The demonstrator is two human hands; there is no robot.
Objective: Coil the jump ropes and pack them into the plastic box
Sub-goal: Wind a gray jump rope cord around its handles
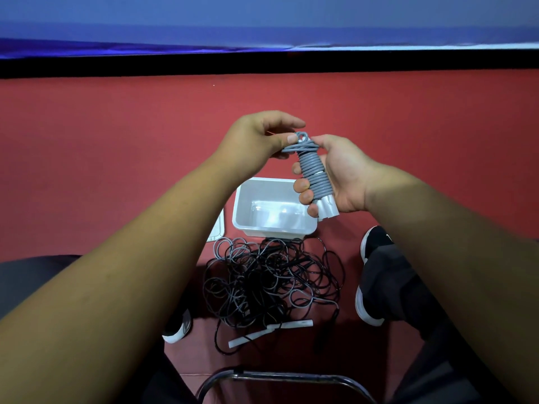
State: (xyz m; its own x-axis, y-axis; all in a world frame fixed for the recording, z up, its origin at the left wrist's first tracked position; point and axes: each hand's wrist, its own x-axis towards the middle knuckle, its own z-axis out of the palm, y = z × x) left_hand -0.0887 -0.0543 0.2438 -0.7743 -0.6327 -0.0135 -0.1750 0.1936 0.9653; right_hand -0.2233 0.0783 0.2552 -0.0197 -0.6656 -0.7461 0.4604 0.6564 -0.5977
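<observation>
A grey jump rope is wound tightly round its white handles, whose ends stick out at the bottom. My right hand grips this bundle, fingers curled round it. My left hand pinches the rope's loose end at the top of the bundle. Below them on the red floor stands the white plastic box, with nothing in it. In front of the box lies a tangled heap of black and grey jump ropes, with white handles at its near edge.
A clear lid lies left of the box, partly hidden by my left arm. My shoes flank the heap. A metal chair frame curves along the bottom. A black strip and blue wall bound the floor far back.
</observation>
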